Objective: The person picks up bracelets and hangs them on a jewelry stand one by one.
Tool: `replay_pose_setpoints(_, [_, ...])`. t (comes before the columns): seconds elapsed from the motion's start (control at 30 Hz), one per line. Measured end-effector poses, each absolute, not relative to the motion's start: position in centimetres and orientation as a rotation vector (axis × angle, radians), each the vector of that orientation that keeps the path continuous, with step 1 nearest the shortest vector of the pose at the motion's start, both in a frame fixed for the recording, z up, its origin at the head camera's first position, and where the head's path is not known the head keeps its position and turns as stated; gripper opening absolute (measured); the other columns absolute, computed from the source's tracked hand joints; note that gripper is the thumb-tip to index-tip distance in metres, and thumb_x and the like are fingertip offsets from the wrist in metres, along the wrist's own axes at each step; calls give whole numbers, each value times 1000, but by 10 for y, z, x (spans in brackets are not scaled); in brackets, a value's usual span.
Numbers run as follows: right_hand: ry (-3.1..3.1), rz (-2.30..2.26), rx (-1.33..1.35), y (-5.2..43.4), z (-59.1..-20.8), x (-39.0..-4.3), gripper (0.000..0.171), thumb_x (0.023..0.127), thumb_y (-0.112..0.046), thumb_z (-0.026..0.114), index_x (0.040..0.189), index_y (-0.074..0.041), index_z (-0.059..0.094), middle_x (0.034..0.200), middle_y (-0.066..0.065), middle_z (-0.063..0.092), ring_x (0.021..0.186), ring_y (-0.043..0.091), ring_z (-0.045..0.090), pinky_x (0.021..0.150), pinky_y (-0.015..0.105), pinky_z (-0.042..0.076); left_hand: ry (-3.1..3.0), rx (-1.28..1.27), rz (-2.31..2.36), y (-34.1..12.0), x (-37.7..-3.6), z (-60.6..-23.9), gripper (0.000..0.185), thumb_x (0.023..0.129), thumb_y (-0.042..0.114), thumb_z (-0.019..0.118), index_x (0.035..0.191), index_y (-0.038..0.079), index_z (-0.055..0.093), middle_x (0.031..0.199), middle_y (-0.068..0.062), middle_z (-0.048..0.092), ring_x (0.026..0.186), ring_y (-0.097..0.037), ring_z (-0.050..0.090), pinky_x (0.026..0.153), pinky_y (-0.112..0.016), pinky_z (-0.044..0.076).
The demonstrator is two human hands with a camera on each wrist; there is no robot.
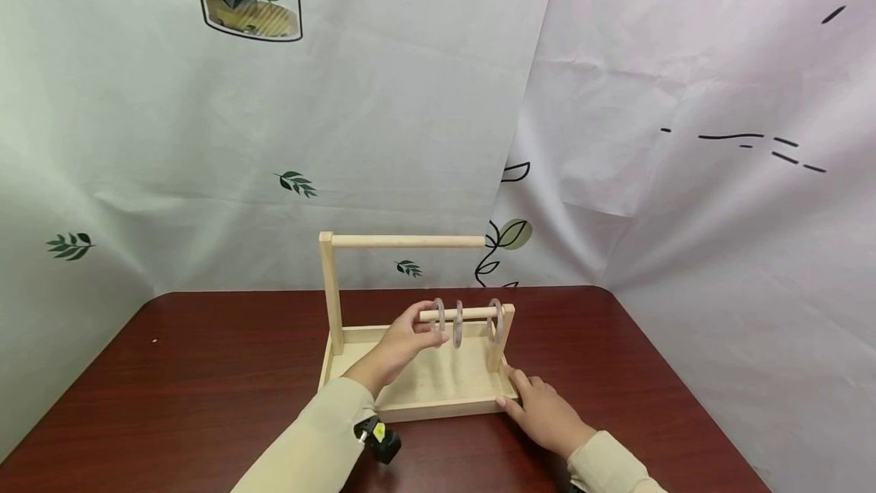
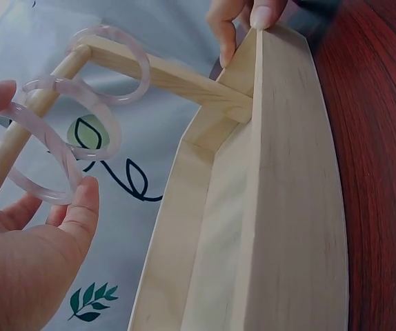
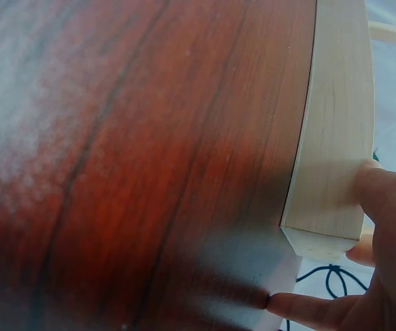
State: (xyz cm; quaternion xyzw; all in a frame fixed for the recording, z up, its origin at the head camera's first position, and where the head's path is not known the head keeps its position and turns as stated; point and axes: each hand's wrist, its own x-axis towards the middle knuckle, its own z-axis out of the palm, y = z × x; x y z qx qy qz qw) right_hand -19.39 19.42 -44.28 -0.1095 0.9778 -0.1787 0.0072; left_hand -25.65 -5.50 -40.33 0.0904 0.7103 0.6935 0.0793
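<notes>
A pale wooden bangle stand (image 1: 448, 407) has a shallow tray base, a tall post with a long rod and a short post with a lower rod (image 1: 475, 313). Three translucent pinkish bangles hang on the lower rod. My left hand (image 1: 395, 348) pinches the bangle (image 2: 58, 148) closest to the rod's free end, thumb below and a finger above. The middle bangle (image 1: 458, 332) hangs just beyond it, and another bangle (image 1: 498, 320) sits by the short post. My right hand (image 1: 545, 411) grips the tray's near right corner, its thumb (image 3: 374, 183) on the front wall.
The stand rests on a dark red wood-grain table (image 1: 226, 371). Behind it hangs a pale cloth backdrop (image 1: 411, 135) printed with leaves. The long upper rod (image 1: 411, 241) runs above and behind the lower one. A small black camera (image 1: 383, 441) is strapped to the left wrist.
</notes>
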Motion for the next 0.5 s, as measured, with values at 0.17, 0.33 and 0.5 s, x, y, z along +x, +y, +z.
replay_pose_setpoints(0.17, [3054,-561,-334,194,-443,-194,56,92,-41,61,138,-13,49,114,23,59,106,40,58,84,56,48,2124,277,2066,-52,-257,-405,71,80,9,73,143,3,40,125,-21,53,123,-38,46,98,-48,43])
replay_pose_setpoints(0.33, [3054,-549,-328,194,-442,-194,56,92,-42,61,138,-13,49,114,23,59,105,40,58,84,56,48,2118,286,2058,-50,-259,-407,72,80,13,74,143,3,40,121,-21,54,113,-30,51,96,-43,45])
replay_pose_setpoints(0.5, [3063,-552,-336,194,-441,-194,56,91,-42,62,137,-13,49,114,23,59,105,40,58,83,56,48,2088,305,2057,-50,-260,-408,73,81,15,74,144,3,39,119,-18,54,110,-27,51,96,-41,45])
